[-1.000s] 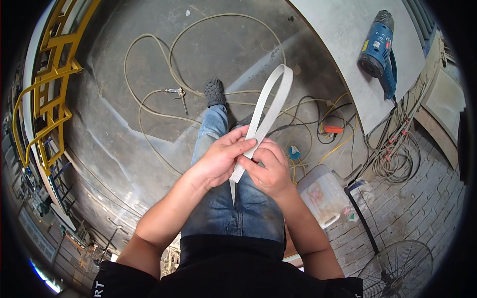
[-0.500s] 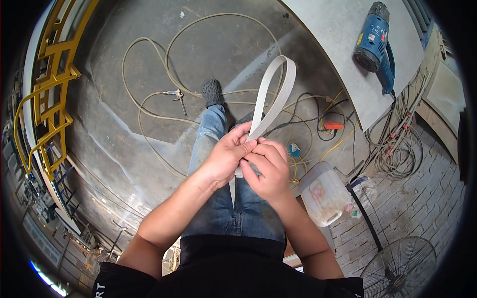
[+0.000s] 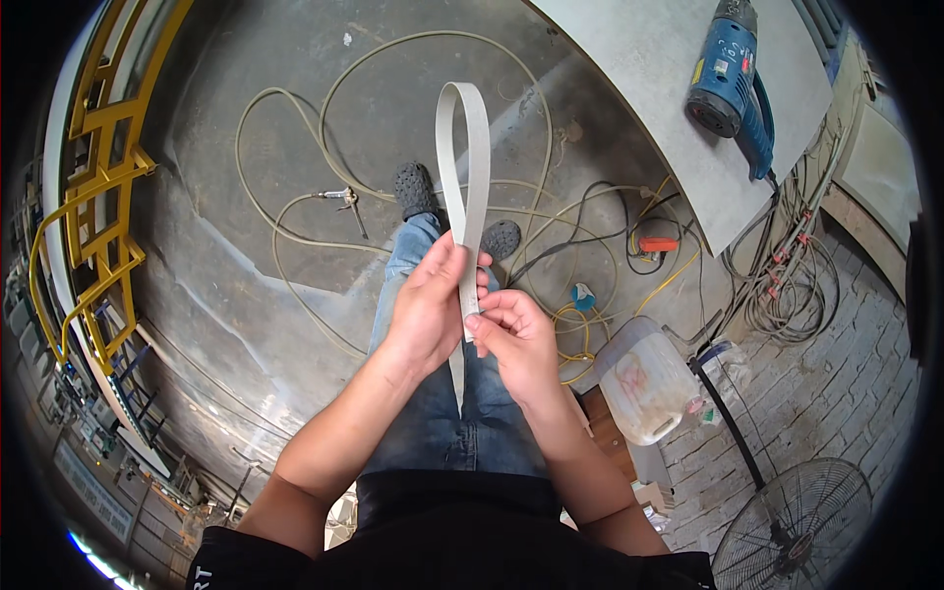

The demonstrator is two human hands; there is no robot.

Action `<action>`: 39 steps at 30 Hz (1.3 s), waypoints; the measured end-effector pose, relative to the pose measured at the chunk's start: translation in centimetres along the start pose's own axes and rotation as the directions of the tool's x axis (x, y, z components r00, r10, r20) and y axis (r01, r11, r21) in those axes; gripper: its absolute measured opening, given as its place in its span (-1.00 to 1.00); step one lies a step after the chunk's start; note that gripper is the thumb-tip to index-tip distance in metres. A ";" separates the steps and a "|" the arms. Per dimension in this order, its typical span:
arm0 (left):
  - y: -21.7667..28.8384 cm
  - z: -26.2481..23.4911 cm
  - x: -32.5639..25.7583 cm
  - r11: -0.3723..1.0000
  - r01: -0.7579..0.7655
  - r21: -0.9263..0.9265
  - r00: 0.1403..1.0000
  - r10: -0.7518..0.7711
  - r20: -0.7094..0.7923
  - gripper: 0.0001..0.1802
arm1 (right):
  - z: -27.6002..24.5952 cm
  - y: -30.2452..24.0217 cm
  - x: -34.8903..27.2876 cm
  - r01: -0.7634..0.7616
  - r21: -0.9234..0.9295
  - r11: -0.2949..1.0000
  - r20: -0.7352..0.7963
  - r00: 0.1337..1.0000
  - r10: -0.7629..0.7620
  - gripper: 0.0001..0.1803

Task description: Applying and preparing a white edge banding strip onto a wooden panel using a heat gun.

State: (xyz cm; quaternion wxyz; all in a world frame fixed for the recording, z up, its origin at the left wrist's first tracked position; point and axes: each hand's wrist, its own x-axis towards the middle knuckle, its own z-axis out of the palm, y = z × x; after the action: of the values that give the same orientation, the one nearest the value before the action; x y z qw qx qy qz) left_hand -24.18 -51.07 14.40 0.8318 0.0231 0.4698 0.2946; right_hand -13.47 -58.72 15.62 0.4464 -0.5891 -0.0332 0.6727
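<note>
Now, the scene line by line:

Strip: a long flat pale grey strip point(image 3: 465, 167), perhaps edge banding, is bent into a tall narrow loop; the bend is at the top, above the shoes, and the two legs come down together into the hands. One thin end hangs below the hands, in front of the jeans.

Left hand: the left hand point(image 3: 425, 313) is closed around the strip from the left side; the fingers are curled and the thumb presses on the band near its lower part.

Right hand: the right hand point(image 3: 516, 339) touches the left hand and pinches the strip between thumb and first fingers point(image 3: 479, 320); the other fingers are bent in.

Place of the strip: it is in the middle of the view, held over the person's knees, not touching the floor.

Person: blue jeans point(image 3: 452, 433), black shirt, dark shoes point(image 3: 415, 190) on a grey concrete floor point(image 3: 246, 157).

Floor: a beige hose point(image 3: 295, 241) lies in big loops around the feet, with black and yellow cables to the right.

Right side: a blue power tool point(image 3: 730, 84) lies on a grey board point(image 3: 649, 88); below it stand a whitish plastic canister point(image 3: 644, 383) and a round fan point(image 3: 792, 531).

Left side: a yellow metal frame point(image 3: 93, 197) runs along the edge.
</note>
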 end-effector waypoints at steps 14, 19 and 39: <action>0.4 0.4 0.1 0.999 -0.016 -0.051 1.000 0.017 0.014 -0.52 | -0.4 0.0 0.7 0.029 -0.114 0.993 0.065 0.998 -0.021 -0.84; 0.2 0.6 0.2 0.999 -0.028 -0.021 0.999 0.028 -0.019 -0.47 | -0.7 1.2 0.9 0.115 -0.231 0.966 0.030 0.993 -0.111 -0.85; 5.0 0.6 2.2 0.967 -0.241 0.086 0.967 0.247 -0.067 -0.51 | -4.2 1.8 -1.3 0.055 -0.363 0.930 0.225 0.974 0.031 -0.82</action>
State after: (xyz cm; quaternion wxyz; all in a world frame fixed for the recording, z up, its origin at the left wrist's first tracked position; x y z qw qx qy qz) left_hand -25.20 -45.65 14.64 0.7690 0.1012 0.5061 0.3771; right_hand -11.19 -62.70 14.32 0.3258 -0.5813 -0.2127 0.7147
